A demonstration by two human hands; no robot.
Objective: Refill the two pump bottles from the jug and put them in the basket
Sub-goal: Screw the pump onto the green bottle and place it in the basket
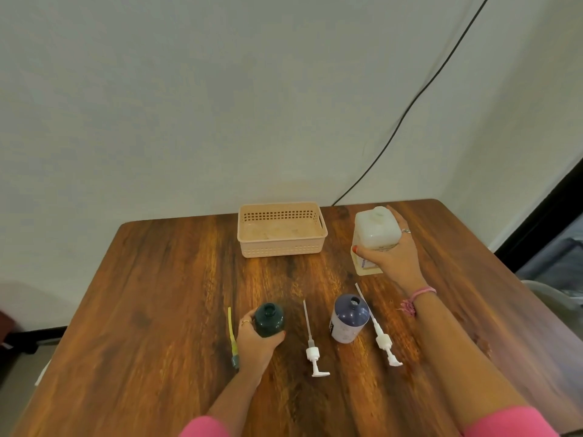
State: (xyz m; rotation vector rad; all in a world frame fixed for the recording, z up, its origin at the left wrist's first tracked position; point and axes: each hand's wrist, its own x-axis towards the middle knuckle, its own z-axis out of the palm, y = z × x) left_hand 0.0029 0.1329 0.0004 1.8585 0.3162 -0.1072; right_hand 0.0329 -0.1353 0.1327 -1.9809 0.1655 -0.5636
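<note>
Wood-grain surface (157, 310) fills the lower view under a plain pale wall, and the peach basket (281, 246) at its far edge serves as the landmark; it holds no bottle, so the final step is clearly not done. Nearer than the basket and left of it, a yellow-green dip tube with its dark cap (232, 339) lies flat, its long axis running roughly near to far with the cap toward the person. Just beside it the left hand (255, 339) has its grip wrapped around the dark green bottle (269, 320), which stands upright, mouth open and pointing up. Almost straight in front of the basket a white pump (312, 348) lies with its head nearest the person and its tube pointing away. Right of that, the purple bottle (349, 318) also stands upright and uncapped, a second white pump (380, 332) lying touching or just beside it, angled, head near, tube aimed back toward the jug. Right of the basket, the right hand (392, 257) closes its grip over the translucent jug (375, 234), which stands roughly upright, neck up; whether it is lifted off the surface cannot be told. Both bottles look opened, pouring seems not yet begun, so filling, recapping and basketing remain.
</note>
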